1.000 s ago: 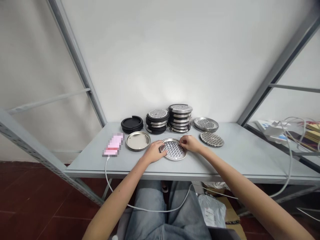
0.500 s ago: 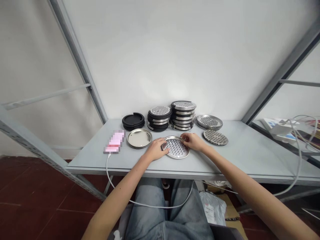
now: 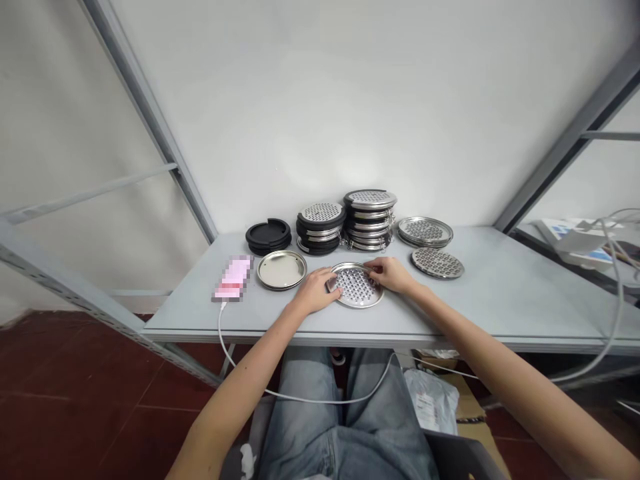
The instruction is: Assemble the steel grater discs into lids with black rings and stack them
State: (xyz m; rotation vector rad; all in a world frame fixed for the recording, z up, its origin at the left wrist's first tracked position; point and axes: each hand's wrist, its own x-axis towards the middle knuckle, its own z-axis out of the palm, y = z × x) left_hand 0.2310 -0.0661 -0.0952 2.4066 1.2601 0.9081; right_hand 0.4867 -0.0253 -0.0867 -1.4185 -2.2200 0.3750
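Perforated tray [image 3: 358,287], hands [image 3: 320,291] gripping opposite rims

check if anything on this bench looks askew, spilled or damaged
Nothing stands out. Both hands, left and right, rest on the rim of a perforated metal disc lying flat on the table. The stacks behind stand upright, and the plain metal lid lies flat.

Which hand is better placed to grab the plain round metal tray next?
Left, probably. The left hand rests at the perforated round metal disc's near-left edge, right beside the plain round metal tray. The right hand is on the disc's far side.
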